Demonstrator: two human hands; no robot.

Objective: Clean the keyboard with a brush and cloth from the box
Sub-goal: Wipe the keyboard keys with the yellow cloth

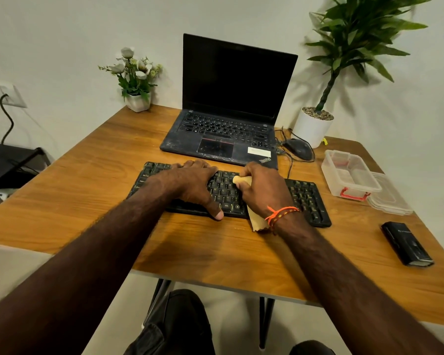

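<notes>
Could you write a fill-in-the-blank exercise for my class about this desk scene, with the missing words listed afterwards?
1. The right hand holds a yellow ____ against the keyboard.
2. The left hand lies flat on the keyboard, holding it ____.
3. The clear plastic box stands with its lid ____.
4. Behind the keyboard, the laptop screen is ____.

Missing words: cloth; steady; off; dark
</notes>
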